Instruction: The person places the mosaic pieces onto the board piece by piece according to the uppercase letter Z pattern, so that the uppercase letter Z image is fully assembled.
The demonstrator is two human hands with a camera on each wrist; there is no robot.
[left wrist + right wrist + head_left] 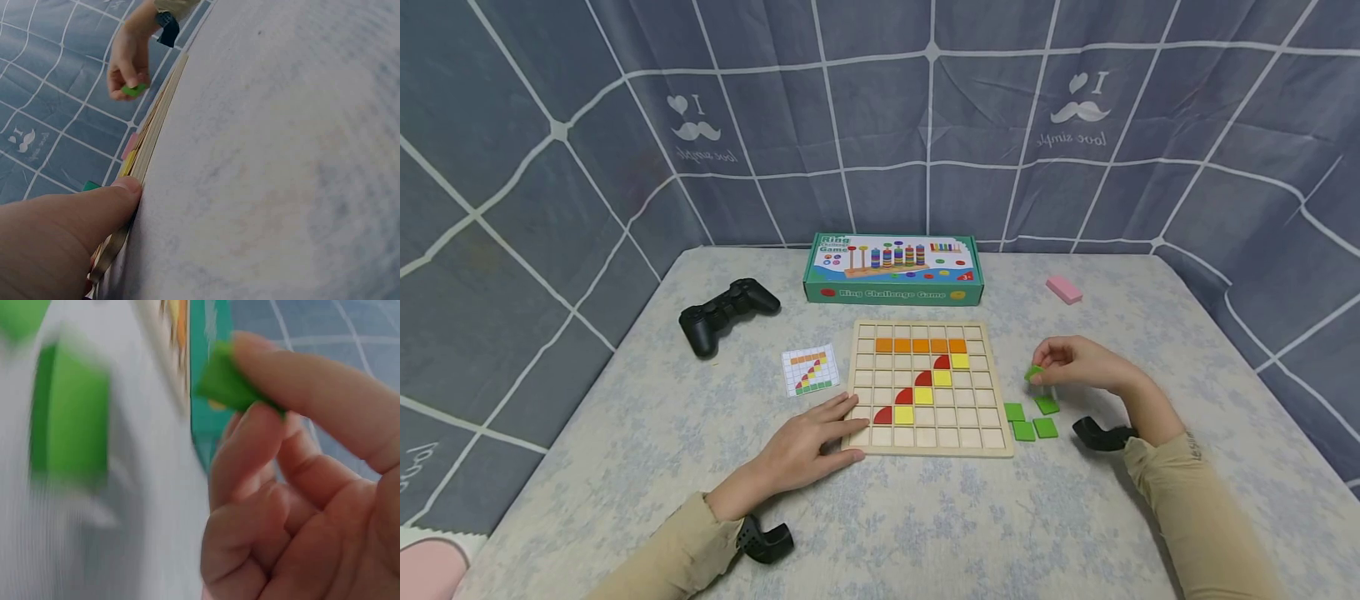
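Note:
A wooden grid board [970,417] lies on the table, with a row of orange squares [921,345] near its top and a diagonal of red quarter-circle pieces [904,397] beside yellow squares [922,396]. My left hand [805,442] rests at the board's lower left edge with its fingers extended; the left wrist view shows the thumb [103,206] against that edge. To the right of the board, my right hand [1075,364] pinches a green square tile [228,381] between thumb and forefinger, above the table. Below it lie several green tiles [1024,431]; one looks blurred in the right wrist view.
A pattern card [810,370] lies left of the board. Behind the board stands a green Ring Challenge Game box [892,292]. A black game controller [727,315] is at the back left, and a pink block [1064,289] at the back right.

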